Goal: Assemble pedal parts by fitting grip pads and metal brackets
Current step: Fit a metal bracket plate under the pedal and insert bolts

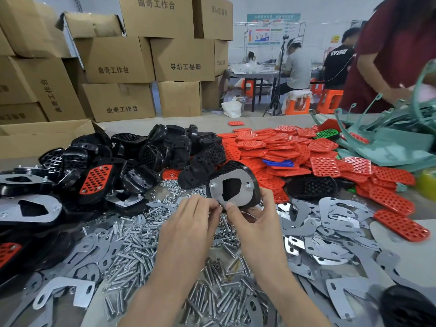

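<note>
My right hand [254,215] grips a black pedal body [253,179] with a grey metal bracket [219,192] laid on its underside, two bolt ends poking through the bracket. My left hand [188,223] pinches something small at the bracket's lower edge, right beside my right thumb; what it pinches is too small to make out. Both hands hover above a heap of silver bolts [132,251] and nuts [172,185]. Red grip pads [325,166] are piled to the right, black pedal bodies [151,152] to the left and behind.
Loose metal brackets [330,232] cover the table on the right and front left. Finished pedals [96,180] lie at the left. Teal plastic parts [389,142] and another person's arm [377,74] are at the far right. Cardboard boxes [118,60] are stacked behind.
</note>
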The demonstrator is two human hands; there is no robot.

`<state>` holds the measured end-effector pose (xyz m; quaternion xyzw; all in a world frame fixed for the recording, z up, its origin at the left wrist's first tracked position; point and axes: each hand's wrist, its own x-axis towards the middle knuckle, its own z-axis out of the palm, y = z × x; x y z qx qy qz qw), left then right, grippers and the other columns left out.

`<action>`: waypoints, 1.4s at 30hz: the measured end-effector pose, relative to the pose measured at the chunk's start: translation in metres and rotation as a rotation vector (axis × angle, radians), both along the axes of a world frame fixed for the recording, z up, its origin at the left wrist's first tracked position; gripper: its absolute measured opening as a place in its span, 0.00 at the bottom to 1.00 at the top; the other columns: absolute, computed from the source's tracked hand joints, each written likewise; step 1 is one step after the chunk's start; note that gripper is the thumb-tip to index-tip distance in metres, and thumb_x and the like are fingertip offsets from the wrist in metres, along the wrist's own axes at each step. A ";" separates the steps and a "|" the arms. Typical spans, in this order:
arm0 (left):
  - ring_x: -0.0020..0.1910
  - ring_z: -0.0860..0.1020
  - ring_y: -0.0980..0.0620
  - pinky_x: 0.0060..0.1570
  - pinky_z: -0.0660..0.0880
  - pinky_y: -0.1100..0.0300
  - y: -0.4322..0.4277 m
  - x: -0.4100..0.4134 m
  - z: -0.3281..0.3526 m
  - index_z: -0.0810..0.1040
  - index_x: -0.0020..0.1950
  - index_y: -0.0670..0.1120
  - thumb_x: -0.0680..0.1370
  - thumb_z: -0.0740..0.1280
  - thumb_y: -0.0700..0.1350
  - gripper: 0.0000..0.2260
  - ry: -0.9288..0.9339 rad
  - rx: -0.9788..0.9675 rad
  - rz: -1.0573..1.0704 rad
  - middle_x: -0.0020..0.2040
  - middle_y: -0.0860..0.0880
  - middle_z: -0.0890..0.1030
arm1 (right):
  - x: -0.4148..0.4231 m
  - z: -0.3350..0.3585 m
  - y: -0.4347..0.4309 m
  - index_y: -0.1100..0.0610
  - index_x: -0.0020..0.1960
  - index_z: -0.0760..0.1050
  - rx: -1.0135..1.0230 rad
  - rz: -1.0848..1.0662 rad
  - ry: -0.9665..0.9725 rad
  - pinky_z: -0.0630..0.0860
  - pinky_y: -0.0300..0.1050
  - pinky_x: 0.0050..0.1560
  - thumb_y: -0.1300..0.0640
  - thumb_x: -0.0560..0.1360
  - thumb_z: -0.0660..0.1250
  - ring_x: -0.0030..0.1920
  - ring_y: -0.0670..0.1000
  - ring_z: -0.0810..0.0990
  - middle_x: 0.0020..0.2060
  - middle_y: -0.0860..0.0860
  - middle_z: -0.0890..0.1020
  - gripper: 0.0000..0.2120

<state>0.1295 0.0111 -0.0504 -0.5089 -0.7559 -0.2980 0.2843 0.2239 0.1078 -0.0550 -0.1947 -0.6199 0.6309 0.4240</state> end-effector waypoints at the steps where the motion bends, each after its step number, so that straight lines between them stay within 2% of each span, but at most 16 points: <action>1: 0.40 0.76 0.55 0.31 0.75 0.59 0.000 -0.001 0.000 0.78 0.49 0.48 0.80 0.63 0.50 0.08 -0.040 -0.002 -0.002 0.42 0.56 0.77 | 0.000 0.000 0.000 0.41 0.54 0.74 0.006 -0.004 0.000 0.78 0.34 0.48 0.59 0.78 0.73 0.49 0.47 0.86 0.47 0.44 0.88 0.15; 6: 0.35 0.77 0.57 0.33 0.72 0.64 0.003 0.008 0.003 0.78 0.45 0.56 0.79 0.67 0.54 0.04 -0.775 0.170 -0.097 0.40 0.59 0.81 | 0.001 -0.002 -0.003 0.40 0.56 0.73 0.082 -0.024 0.002 0.80 0.36 0.48 0.58 0.78 0.74 0.48 0.46 0.87 0.46 0.44 0.88 0.16; 9: 0.28 0.75 0.57 0.30 0.72 0.62 0.007 0.008 0.006 0.82 0.42 0.50 0.80 0.69 0.52 0.09 -1.019 0.242 -0.122 0.33 0.54 0.81 | 0.001 -0.002 -0.005 0.36 0.55 0.71 0.156 -0.051 -0.013 0.78 0.33 0.46 0.56 0.78 0.73 0.49 0.43 0.87 0.47 0.42 0.87 0.17; 12: 0.28 0.75 0.55 0.34 0.73 0.54 0.009 0.005 0.005 0.85 0.42 0.47 0.80 0.68 0.51 0.12 -1.338 0.263 -0.149 0.32 0.50 0.79 | 0.001 -0.004 -0.006 0.34 0.56 0.70 0.226 -0.060 -0.046 0.80 0.38 0.46 0.55 0.78 0.73 0.50 0.44 0.87 0.48 0.40 0.86 0.19; 16: 0.30 0.76 0.56 0.31 0.75 0.62 0.009 0.007 0.009 0.88 0.41 0.50 0.81 0.68 0.44 0.12 -1.638 0.363 -0.287 0.35 0.49 0.82 | 0.000 -0.004 -0.006 0.33 0.57 0.69 0.308 -0.071 -0.077 0.81 0.39 0.45 0.51 0.78 0.71 0.49 0.44 0.86 0.47 0.37 0.84 0.16; 18: 0.33 0.79 0.55 0.34 0.79 0.61 0.009 0.007 0.009 0.88 0.43 0.48 0.81 0.67 0.45 0.11 -1.597 0.345 -0.289 0.37 0.49 0.85 | 0.000 -0.004 -0.006 0.32 0.57 0.69 0.307 -0.066 -0.074 0.82 0.41 0.45 0.49 0.77 0.70 0.49 0.44 0.86 0.47 0.38 0.84 0.16; 20: 0.36 0.82 0.53 0.39 0.81 0.61 0.008 0.006 0.006 0.86 0.45 0.46 0.81 0.68 0.46 0.10 -1.361 0.274 -0.207 0.39 0.50 0.86 | 0.000 -0.004 -0.004 0.32 0.56 0.69 0.309 -0.061 -0.065 0.82 0.38 0.46 0.51 0.77 0.71 0.50 0.43 0.86 0.47 0.38 0.85 0.17; 24: 0.38 0.78 0.58 0.39 0.74 0.66 0.001 0.005 0.003 0.78 0.47 0.49 0.80 0.67 0.48 0.04 -0.449 0.066 -0.082 0.41 0.57 0.79 | 0.001 -0.005 -0.002 0.35 0.57 0.70 0.276 -0.041 -0.033 0.78 0.32 0.48 0.58 0.79 0.72 0.51 0.44 0.86 0.48 0.42 0.85 0.19; 25: 0.38 0.77 0.58 0.39 0.74 0.64 0.002 0.005 0.002 0.78 0.48 0.48 0.80 0.66 0.49 0.05 -0.327 0.038 -0.088 0.42 0.57 0.77 | 0.002 -0.005 -0.001 0.36 0.57 0.71 0.265 -0.040 -0.023 0.78 0.31 0.48 0.59 0.79 0.72 0.51 0.44 0.86 0.48 0.42 0.86 0.19; 27: 0.39 0.77 0.58 0.41 0.75 0.62 0.002 0.006 0.003 0.78 0.48 0.49 0.79 0.66 0.49 0.05 -0.388 0.071 -0.091 0.42 0.57 0.77 | 0.002 -0.004 -0.001 0.37 0.57 0.71 0.249 -0.038 -0.011 0.78 0.32 0.48 0.59 0.79 0.72 0.51 0.44 0.87 0.48 0.42 0.86 0.19; 29: 0.40 0.80 0.59 0.42 0.77 0.63 0.003 0.006 0.003 0.79 0.46 0.51 0.79 0.69 0.48 0.03 -0.652 0.157 -0.091 0.40 0.57 0.81 | 0.002 -0.003 -0.002 0.35 0.56 0.71 0.258 -0.033 -0.015 0.79 0.32 0.48 0.59 0.79 0.72 0.51 0.44 0.87 0.48 0.42 0.86 0.20; 32: 0.34 0.79 0.60 0.36 0.76 0.63 0.005 0.007 0.004 0.82 0.45 0.52 0.79 0.69 0.50 0.05 -0.931 0.216 -0.145 0.37 0.56 0.83 | 0.002 -0.001 -0.003 0.34 0.56 0.71 0.250 -0.042 0.000 0.79 0.33 0.48 0.57 0.79 0.73 0.51 0.44 0.87 0.48 0.42 0.86 0.19; 34: 0.32 0.78 0.58 0.34 0.75 0.59 0.006 0.006 0.006 0.82 0.44 0.51 0.79 0.68 0.54 0.09 -0.992 0.243 -0.180 0.36 0.53 0.83 | 0.001 -0.001 -0.003 0.36 0.56 0.71 0.210 -0.041 0.024 0.80 0.35 0.50 0.53 0.77 0.73 0.51 0.45 0.87 0.48 0.42 0.86 0.16; 37: 0.34 0.79 0.59 0.33 0.73 0.63 0.005 0.008 0.003 0.81 0.46 0.54 0.79 0.64 0.61 0.13 -1.000 0.276 -0.203 0.37 0.55 0.82 | 0.003 0.000 -0.004 0.38 0.57 0.72 0.162 -0.046 0.038 0.80 0.35 0.48 0.51 0.76 0.72 0.48 0.45 0.87 0.48 0.44 0.87 0.15; 40: 0.37 0.80 0.53 0.39 0.77 0.56 0.001 0.009 0.002 0.77 0.51 0.61 0.79 0.61 0.66 0.12 -1.039 0.346 -0.227 0.40 0.56 0.82 | 0.005 0.005 -0.005 0.39 0.57 0.72 0.118 -0.037 0.042 0.80 0.38 0.45 0.52 0.76 0.71 0.43 0.45 0.85 0.47 0.44 0.87 0.14; 42: 0.37 0.81 0.55 0.38 0.79 0.56 -0.001 0.012 0.006 0.77 0.53 0.64 0.78 0.63 0.66 0.10 -1.099 0.356 -0.264 0.43 0.56 0.83 | 0.009 0.007 -0.007 0.39 0.57 0.74 0.083 -0.007 0.033 0.82 0.42 0.48 0.53 0.77 0.70 0.46 0.47 0.86 0.49 0.45 0.87 0.13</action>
